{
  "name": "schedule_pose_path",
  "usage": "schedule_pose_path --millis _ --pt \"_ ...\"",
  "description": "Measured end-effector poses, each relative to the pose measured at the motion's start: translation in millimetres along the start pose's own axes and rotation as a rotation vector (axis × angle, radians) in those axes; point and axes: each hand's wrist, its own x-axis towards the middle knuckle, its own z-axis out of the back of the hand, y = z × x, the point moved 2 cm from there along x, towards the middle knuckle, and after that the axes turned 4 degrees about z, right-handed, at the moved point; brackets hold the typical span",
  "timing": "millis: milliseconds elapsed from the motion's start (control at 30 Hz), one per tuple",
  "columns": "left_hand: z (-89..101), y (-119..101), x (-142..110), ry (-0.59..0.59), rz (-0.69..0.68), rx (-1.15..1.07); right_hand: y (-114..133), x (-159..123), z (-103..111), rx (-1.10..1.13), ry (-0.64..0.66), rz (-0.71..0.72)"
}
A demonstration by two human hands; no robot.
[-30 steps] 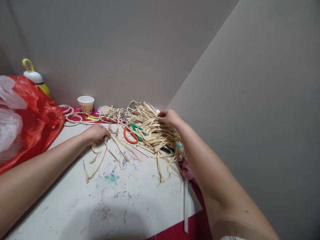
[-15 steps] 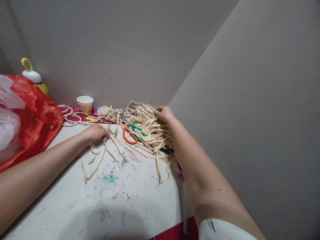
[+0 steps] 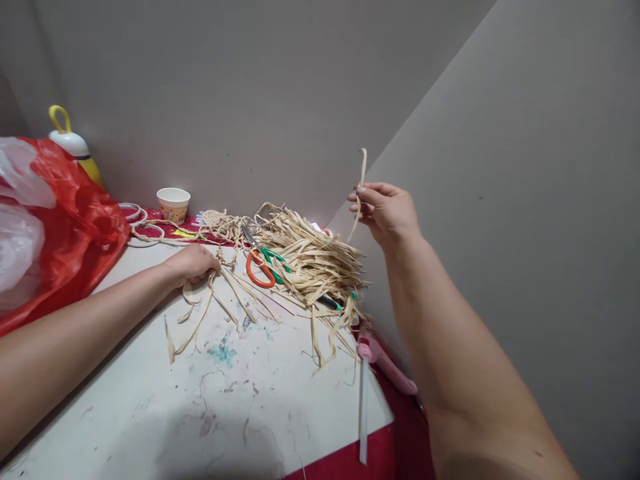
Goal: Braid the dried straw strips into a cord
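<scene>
Between thumb and fingers, my right hand (image 3: 387,207) pinches a single pale raffia strip (image 3: 356,220), raised in front of the wall. Below and left of it lies a thick heap of loose raffia (image 3: 320,257). My left hand (image 3: 197,263) rests on the white board, closed on the knotted end of a braided raffia cord (image 3: 220,257), whose loose strands fan out toward me. Scissors (image 3: 260,267) with one orange and one green handle lie between the cord and the heap, blades pointing away from me.
At the right edge of the white board (image 3: 150,413) lies a pink glue gun (image 3: 385,363) with a long clear stick. A paper cup (image 3: 173,205), white rings (image 3: 150,233), a red plastic bag (image 3: 80,207) and a yellow bottle (image 3: 75,147) stand or lie at the back left. Grey walls close in behind.
My right hand has lifted from the heap, up and to the right, with a raffia strip in its fingers. The glue gun is now uncovered. My left hand stays on the cord.
</scene>
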Motion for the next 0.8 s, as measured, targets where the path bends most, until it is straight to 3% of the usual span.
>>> schedule_pose_path --millis 133,267,433,500,600,667,733,800 --pt "0.4 0.6 0.8 0.009 0.004 0.001 3.9 -25.3 3.6 -0.014 0.209 -0.057" --pt "0.1 0.9 0.4 0.026 0.021 -0.003 -6.5 -46.1 6.1 -0.112 0.293 -0.006" --pt "0.2 1.5 1.9 0.011 0.023 0.006 -20.4 -69.0 3.0 -0.470 0.778 -0.038" --pt "0.3 1.6 3.2 0.005 0.009 0.015 -26.2 -67.1 3.6 -0.627 0.737 -0.016" --pt "0.0 1.8 4.8 0.016 -0.003 0.009 -37.5 -48.4 4.4 -0.767 0.414 0.082" --pt "-0.1 2.1 5.0 0.024 0.003 0.000 -49.1 -31.2 1.4 -0.803 0.265 0.140" --pt "-0.1 2.1 4.4 0.026 0.006 -0.005 -63.5 -14.2 -5.0 -0.898 0.234 0.157" --pt "0.0 1.7 3.2 0.024 0.004 -0.004 -79.0 -0.7 -12.6 -1.047 0.302 0.091"
